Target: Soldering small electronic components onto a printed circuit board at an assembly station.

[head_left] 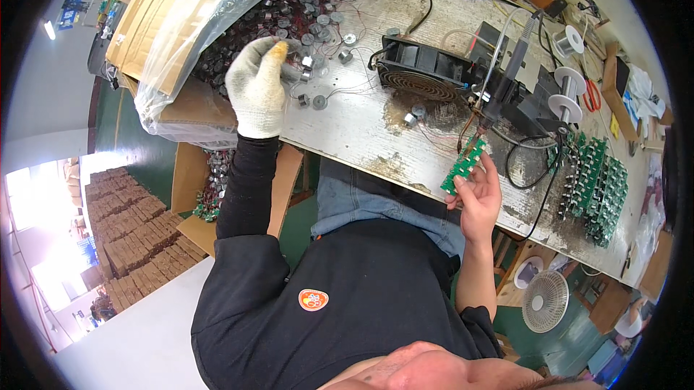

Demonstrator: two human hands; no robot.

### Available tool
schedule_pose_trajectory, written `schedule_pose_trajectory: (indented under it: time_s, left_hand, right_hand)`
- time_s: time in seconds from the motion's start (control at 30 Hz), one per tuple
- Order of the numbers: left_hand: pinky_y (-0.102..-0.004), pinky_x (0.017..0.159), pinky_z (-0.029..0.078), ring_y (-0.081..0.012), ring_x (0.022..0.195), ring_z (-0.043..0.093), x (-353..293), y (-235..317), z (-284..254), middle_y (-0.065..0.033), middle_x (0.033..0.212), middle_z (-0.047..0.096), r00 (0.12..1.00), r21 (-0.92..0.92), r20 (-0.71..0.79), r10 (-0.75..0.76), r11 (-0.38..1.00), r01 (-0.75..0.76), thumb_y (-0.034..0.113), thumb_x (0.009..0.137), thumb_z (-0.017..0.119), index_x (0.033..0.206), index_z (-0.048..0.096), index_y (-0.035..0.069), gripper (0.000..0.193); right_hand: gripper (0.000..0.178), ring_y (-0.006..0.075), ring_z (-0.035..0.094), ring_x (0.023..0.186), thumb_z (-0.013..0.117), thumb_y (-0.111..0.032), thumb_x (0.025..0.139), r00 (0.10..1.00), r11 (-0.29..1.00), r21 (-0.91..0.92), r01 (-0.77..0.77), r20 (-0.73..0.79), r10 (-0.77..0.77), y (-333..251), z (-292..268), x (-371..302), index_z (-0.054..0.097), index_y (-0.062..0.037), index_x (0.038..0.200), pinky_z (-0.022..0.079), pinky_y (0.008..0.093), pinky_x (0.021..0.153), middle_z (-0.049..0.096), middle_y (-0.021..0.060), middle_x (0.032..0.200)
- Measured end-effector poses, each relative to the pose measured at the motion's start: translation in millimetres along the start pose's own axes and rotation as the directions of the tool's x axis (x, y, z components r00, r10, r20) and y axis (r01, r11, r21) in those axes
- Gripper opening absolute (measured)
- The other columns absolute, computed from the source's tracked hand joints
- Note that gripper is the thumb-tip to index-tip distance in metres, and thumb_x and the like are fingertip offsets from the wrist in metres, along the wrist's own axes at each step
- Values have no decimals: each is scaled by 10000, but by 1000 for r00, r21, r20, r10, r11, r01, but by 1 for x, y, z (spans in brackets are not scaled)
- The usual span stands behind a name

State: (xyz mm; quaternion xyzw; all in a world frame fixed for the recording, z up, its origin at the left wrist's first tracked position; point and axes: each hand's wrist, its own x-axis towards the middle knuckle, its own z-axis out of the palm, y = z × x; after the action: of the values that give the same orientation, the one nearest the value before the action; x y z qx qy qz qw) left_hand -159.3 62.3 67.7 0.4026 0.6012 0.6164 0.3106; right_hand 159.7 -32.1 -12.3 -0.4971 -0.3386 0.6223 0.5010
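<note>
In a whitish glove with a yellow-stained fingertip, my left hand [260, 86] hovers at the edge of a heap of small round metal parts with thin red wires [303, 18]. Its fingers are drawn together; whether a part is between them I cannot make out. A few loose parts [319, 102] lie just beside it. My bare right hand [480, 198] pinches the lower end of a green circuit board strip [463, 166] near the table's front edge. Over the strip's upper end points a soldering iron [506, 83], fixed tip downward.
A black fan unit [423, 65] stands behind one loose wired part [410, 120]. Spools of solder wire [567, 93] are right of the iron. Stacked green boards [596, 187] lie at the right. A plastic-lined carton [166, 36] flanks the heap; another open box [189, 180] sits below.
</note>
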Motion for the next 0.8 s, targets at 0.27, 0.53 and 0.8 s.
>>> schedule_pose_trajectory:
  time_s: [0.27, 0.53, 0.8]
  left_hand:
    - [-183, 527, 420, -67, 609, 576, 0, 20, -6, -121, 947, 683, 997, 1, 14, 80, 997, -80, 152, 927, 578, 1029, 607, -21, 203]
    - [-267, 698, 500, -164, 776, 638, -49, -13, 13, -85, 874, 683, 896, 298, 326, 300, 867, -399, 94, 824, 693, 1006, 666, -13, 213]
    - [-282, 637, 464, -205, 710, 616, -125, -41, 61, -113, 804, 626, 777, 323, 608, -164, 945, -54, 104, 855, 637, 939, 656, -3, 138]
  right_hand:
    - [605, 134, 600, 595, 589, 66, 838, 1000, 1000, -3, -2, -3, 2, -1, -1, 0, 301, 38, 1369, 473, 215, 454, 568, 133, 1012]
    - [637, 140, 606, 620, 593, 70, 837, 1000, 1000, -4, -25, 9, 25, -1, -3, -2, 302, -8, 1398, 482, 222, 470, 564, 149, 1038]
    - [743, 155, 620, 682, 622, 105, 797, 997, 999, 37, -28, 75, 25, -1, -2, -3, 256, -22, 1432, 492, 235, 516, 509, 136, 1101]
